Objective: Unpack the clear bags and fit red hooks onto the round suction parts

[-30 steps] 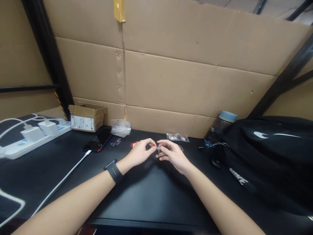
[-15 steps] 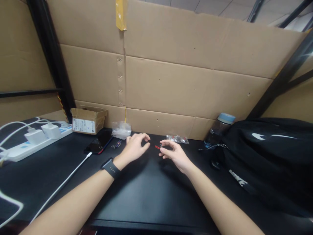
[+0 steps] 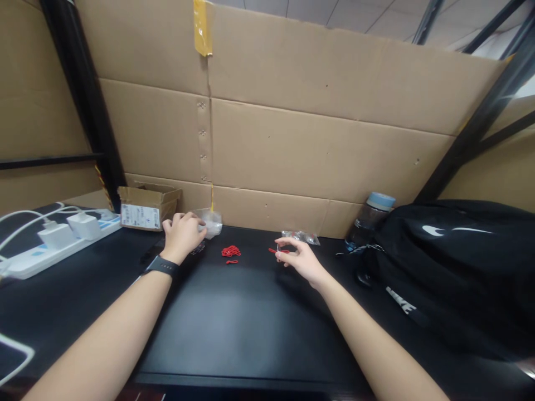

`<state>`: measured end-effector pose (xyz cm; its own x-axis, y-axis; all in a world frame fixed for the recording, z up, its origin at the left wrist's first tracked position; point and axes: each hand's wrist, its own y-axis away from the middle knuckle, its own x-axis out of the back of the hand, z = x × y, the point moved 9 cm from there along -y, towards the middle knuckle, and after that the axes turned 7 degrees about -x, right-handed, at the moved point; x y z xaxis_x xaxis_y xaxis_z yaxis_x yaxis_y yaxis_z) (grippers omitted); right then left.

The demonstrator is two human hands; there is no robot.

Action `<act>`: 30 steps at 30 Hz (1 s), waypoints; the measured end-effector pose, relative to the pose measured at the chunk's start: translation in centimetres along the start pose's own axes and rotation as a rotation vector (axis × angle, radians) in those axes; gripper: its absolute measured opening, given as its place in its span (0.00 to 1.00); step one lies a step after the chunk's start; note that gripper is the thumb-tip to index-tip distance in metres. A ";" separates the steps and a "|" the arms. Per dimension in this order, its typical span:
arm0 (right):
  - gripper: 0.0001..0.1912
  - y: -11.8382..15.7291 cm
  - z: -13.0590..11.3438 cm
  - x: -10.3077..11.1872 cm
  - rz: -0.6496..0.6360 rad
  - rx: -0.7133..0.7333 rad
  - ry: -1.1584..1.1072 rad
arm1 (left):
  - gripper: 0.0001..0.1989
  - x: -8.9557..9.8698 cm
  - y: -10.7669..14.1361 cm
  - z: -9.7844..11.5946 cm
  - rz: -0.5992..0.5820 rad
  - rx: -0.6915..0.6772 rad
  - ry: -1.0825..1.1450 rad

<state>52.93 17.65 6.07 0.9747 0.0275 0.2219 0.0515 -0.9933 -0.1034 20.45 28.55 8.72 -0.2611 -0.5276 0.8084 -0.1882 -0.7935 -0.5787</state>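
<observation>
While your forearms stretch out over the black table [image 3: 251, 317], your right hand [image 3: 301, 258] hovers low above its far half with thumb and forefinger pinched on a small thin metal piece [image 3: 277, 247], the other fingers curled loosely; what exactly the piece is, is too small to tell. Just beside those fingertips a little red piece [image 3: 279, 251] lies on the table. Left of it, apart from both hands, sits a small heap of red pieces [image 3: 230, 252]. Your left hand [image 3: 182, 235], a black watch [image 3: 161, 266] on its wrist, reaches further out and to the left, its fingers curled onto a clear plastic bag [image 3: 209, 222]; whether it truly grips the bag cannot be told. Behind your right hand lies a second clear bag [image 3: 301, 236] with red bits inside. Further left stand an open cardboard box [image 3: 147, 206] and a white power strip [image 3: 54, 239] with chargers plugged in. To the right a bottle [image 3: 371, 220] stands against a black backpack [image 3: 455, 267], and a cardboard wall [image 3: 317, 139] closes off the back.
</observation>
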 end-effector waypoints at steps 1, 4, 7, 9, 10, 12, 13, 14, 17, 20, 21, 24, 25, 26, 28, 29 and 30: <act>0.22 0.0 0.0 0.0 -0.003 0.000 0.002 | 0.14 -0.1 -0.1 0.1 -0.005 -0.010 0.014; 0.22 0.1 -0.1 -0.2 -0.019 -0.002 0.003 | 0.15 -0.3 -0.2 0.1 -0.006 -0.022 0.025; 0.22 0.2 -0.3 -0.3 -0.028 0.002 0.000 | 0.14 -0.5 -0.2 -0.2 0.006 -0.010 0.007; 0.23 0.2 -0.3 -0.3 -0.027 0.002 0.000 | 0.14 -0.5 -0.1 -0.5 0.019 0.000 -0.005; 0.24 0.2 -0.3 -0.2 -0.025 0.001 -0.001 | 0.14 -0.5 -0.1 -0.6 0.027 0.003 -0.010; 0.24 0.2 -0.2 -0.1 -0.020 -0.002 -0.001 | 0.14 -0.3 -0.1 -0.6 0.051 0.011 -0.017; 0.24 0.2 -0.2 -0.1 -0.017 -0.002 -0.001 | 0.14 0.0 0.0 -0.6 0.071 0.016 -0.018; 0.25 0.1 -0.2 0.0 -0.014 -0.001 -0.001 | 0.15 0.5 0.0 -0.4 0.098 0.022 -0.019; 0.24 0.1 -0.4 0.2 -0.004 0.004 -0.006 | 0.15 2.6 0.2 0.4 0.204 0.026 -0.012; 0.24 0.1 -0.6 0.6 0.024 0.011 -0.016 | 0.14 4.6 0.2 2.7 0.261 -0.049 0.032; 0.24 0.1 -0.7 0.9 0.036 0.012 -0.017 | 0.14 5.0 0.3 3.9 0.253 -0.103 0.055; 0.23 0.0 -1.0 1.5 0.066 0.025 -0.006 | 0.13 5.0 1.1 9.1 0.172 -0.333 0.140; 0.23 0.0 -1.1 1.7 0.071 0.035 0.001 | 0.13 4.7 1.7 11.1 0.129 -0.419 0.174; 0.23 0.0 -1.2 1.9 0.078 0.047 0.011 | 0.13 4.3 2.5 13.1 0.078 -0.513 0.212; 0.22 0.0 -1.4 2.3 0.089 0.069 0.041 | 0.12 3.1 4.5 17.1 -0.048 -0.704 0.298; 0.22 -0.1 -1.5 2.4 0.096 0.081 0.061 | 0.12 2.6 5.5 18.7 -0.094 -0.772 0.325; 0.21 -0.1 -1.5 2.5 0.101 0.094 0.086 | 0.12 2.2 6.5 20.0 -0.122 -0.824 0.337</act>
<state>55.03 17.64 8.12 0.9539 -0.0859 0.2876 -0.0219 -0.9755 -0.2188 37.55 16.20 8.89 -0.4341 -0.2341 0.8699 -0.8187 -0.3004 -0.4894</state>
